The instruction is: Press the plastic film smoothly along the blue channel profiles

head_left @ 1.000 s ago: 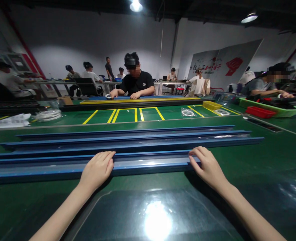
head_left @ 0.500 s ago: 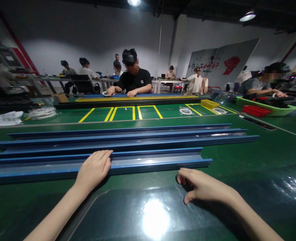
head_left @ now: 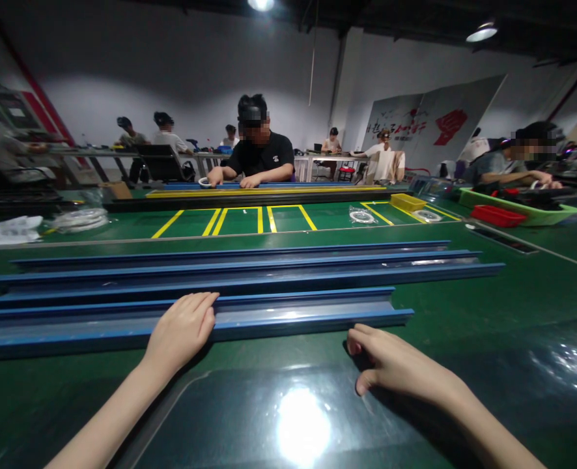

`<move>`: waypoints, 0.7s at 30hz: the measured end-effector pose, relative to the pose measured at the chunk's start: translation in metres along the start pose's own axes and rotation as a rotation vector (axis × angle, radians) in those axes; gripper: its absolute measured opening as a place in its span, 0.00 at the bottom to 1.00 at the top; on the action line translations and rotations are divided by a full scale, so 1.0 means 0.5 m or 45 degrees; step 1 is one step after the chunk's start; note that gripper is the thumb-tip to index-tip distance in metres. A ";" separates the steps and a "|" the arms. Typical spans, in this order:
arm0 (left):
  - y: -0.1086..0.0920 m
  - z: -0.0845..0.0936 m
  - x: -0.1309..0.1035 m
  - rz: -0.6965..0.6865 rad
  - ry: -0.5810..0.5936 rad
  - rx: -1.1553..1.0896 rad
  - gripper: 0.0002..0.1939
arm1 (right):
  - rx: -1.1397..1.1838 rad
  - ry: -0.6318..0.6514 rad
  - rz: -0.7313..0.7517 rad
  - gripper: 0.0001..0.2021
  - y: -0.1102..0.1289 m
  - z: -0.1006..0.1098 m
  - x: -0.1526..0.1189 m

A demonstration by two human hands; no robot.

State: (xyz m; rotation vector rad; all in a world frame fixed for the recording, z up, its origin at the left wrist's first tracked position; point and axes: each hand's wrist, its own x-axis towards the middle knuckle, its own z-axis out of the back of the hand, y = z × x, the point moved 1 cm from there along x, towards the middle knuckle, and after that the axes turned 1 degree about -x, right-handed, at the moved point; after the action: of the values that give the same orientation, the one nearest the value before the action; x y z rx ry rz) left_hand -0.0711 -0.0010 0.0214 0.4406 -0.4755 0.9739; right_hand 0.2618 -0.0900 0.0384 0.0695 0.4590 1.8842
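Across the nearest blue channel profile (head_left: pixel 288 315) lies my left hand (head_left: pixel 183 326), its fingers together and reaching over to the far rim. The thumb is hidden, and the hand looks closed on the profile. My right hand (head_left: pixel 381 355) hovers or rests just in front of the profile's right end. Its fingers are loosely curled, the thumb stands apart, and nothing shows between them. Beyond lie more long blue profiles (head_left: pixel 249 279), roughly parallel to the nearest one.
A shiny transparent sheet (head_left: pixel 230 417) covers the near green table (head_left: pixel 464 306). Farther off are yellow tape marks, a coiled bundle (head_left: pixel 361 215), a yellow tray (head_left: pixel 408 202), a red tray (head_left: pixel 498 215) and a green bin (head_left: pixel 552 216). A person in black (head_left: pixel 269 156) works opposite; others sit around.
My right hand has shifted very slightly, with its fingers a little changed. My left hand and the blue profiles stay where they were. A standing person in the background is no longer visible.
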 end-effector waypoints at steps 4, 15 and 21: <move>0.001 0.000 0.000 -0.007 -0.001 -0.014 0.22 | -0.112 -0.073 -0.075 0.16 -0.003 0.005 -0.005; 0.003 -0.003 -0.002 -0.022 0.021 0.040 0.22 | -0.115 0.047 -0.113 0.17 -0.023 0.017 -0.009; 0.003 -0.007 -0.005 -0.033 0.014 0.017 0.21 | -0.087 -0.001 -0.049 0.18 -0.020 0.020 -0.008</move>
State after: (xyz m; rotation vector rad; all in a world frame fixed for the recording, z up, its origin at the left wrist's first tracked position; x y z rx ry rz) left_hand -0.0729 0.0001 0.0176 0.4522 -0.4522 0.9547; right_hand 0.2749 -0.0880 0.0447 0.0161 0.3924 1.8604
